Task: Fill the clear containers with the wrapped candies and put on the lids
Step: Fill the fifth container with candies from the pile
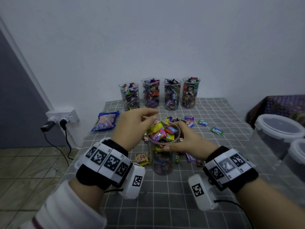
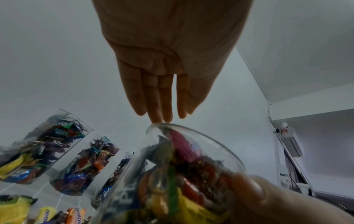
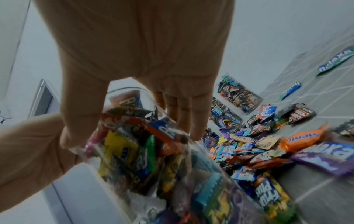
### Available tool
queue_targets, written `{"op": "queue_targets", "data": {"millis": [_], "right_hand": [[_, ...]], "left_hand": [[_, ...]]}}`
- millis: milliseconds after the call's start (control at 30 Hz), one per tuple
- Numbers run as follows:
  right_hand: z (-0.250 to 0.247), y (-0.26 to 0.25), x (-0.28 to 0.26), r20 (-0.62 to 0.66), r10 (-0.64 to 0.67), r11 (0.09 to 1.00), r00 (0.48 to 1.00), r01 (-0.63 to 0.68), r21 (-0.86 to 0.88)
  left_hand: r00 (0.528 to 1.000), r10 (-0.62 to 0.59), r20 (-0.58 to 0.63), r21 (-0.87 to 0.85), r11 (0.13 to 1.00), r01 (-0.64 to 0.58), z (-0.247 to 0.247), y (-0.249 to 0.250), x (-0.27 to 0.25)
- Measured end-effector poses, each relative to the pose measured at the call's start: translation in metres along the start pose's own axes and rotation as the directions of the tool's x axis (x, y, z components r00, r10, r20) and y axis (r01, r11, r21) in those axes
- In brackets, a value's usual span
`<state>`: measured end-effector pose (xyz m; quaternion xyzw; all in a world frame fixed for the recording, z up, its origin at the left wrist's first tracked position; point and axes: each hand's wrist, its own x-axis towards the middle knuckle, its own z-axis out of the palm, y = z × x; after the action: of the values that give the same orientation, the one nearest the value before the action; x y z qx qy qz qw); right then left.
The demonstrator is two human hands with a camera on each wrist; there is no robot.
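Right hand (image 1: pixel 184 139) grips jar (image 1: pixel 162 156) at frame centre, candies (image 1: pixel 162 132) to rim. Left hand (image 1: pixel 132 128) above rim, fingers (image 2: pixel 164 103) straight, relaxed, holding nothing.

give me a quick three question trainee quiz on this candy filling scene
1. How many filled containers stand in the back row?
2. True or false: the right hand holds the front container near its rim.
3. The left hand is: A) over the front container's mouth, B) flat on the table, C) on a lid.

Key: 1. four; 2. true; 3. A
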<state>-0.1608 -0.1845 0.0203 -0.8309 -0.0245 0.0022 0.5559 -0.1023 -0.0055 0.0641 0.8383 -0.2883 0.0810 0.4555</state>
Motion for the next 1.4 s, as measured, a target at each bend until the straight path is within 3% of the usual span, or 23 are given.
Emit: {"op": "queue_targets", "data": {"millis": [100,233,333,400,500,633,700,767,867,933,1000,1100,1267,1400], "right_hand": [[0.001,0.001,0.000,-0.015,-0.005,1.000,1.000,0.005,-0.004],[0.001,0.001,-0.002,-0.012,-0.005,1.000,1.000,0.005,0.005],[0.001,0.001,-0.003,-0.006,0.000,0.999,1.000,0.000,0.044],[0.001,0.002,-0.002,-0.010,-0.002,0.998,1.000,0.002,0.056],[0.002,0.003,-0.001,-0.015,-0.005,0.999,1.000,0.006,0.046],[0.002,0.002,-0.002,-0.011,-0.015,1.000,1.000,0.015,0.023],[0.001,0.002,-0.002,-0.013,-0.022,1.000,1.000,0.022,0.021],[0.001,0.003,-0.003,-0.018,-0.020,1.000,1.000,0.020,0.020],[0.000,0.003,-0.003,-0.004,-0.015,1.000,1.000,0.015,0.011],[-0.002,0.007,-0.002,0.044,-0.015,1.000,0.999,0.014,0.012],[-0.003,0.012,-0.003,0.078,-0.002,1.000,0.997,0.000,0.028],[-0.001,0.021,-0.007,0.018,0.034,0.998,0.999,-0.035,0.054],[0.002,0.048,-0.005,-0.247,0.135,0.989,0.959,-0.147,-0.028],[-0.001,0.068,-0.005,-0.307,0.236,0.943,0.922,-0.293,-0.156]], "left_hand": [[0.998,0.044,0.052,0.185,0.981,-0.053,0.002,0.007,0.000],[0.975,0.081,0.207,0.397,0.904,-0.159,0.008,0.016,-0.002],[0.965,0.061,0.256,0.326,0.934,-0.146,0.009,0.020,-0.001],[0.977,0.084,0.197,0.234,0.964,-0.130,0.008,0.021,0.001],[0.979,0.126,0.161,0.236,0.958,-0.162,0.008,0.022,0.003],[0.907,0.129,0.401,0.351,0.893,-0.282,0.013,0.020,0.005],[0.904,0.113,0.412,0.395,0.872,-0.289,0.014,0.017,0.005],[0.932,0.120,0.343,0.406,0.876,-0.262,0.013,0.015,0.005],[0.983,0.140,0.118,0.285,0.944,-0.169,0.009,0.009,0.000],[0.993,0.112,-0.046,0.156,0.982,-0.103,0.005,0.002,-0.004],[0.991,0.050,-0.127,0.044,0.998,-0.045,0.004,-0.007,-0.008],[0.995,-0.035,-0.096,-0.034,0.999,0.031,0.007,-0.019,-0.013],[0.979,-0.163,0.123,-0.175,0.967,0.183,0.015,-0.025,-0.019],[0.958,-0.185,0.221,-0.229,0.944,0.236,0.022,-0.030,-0.022]]}}
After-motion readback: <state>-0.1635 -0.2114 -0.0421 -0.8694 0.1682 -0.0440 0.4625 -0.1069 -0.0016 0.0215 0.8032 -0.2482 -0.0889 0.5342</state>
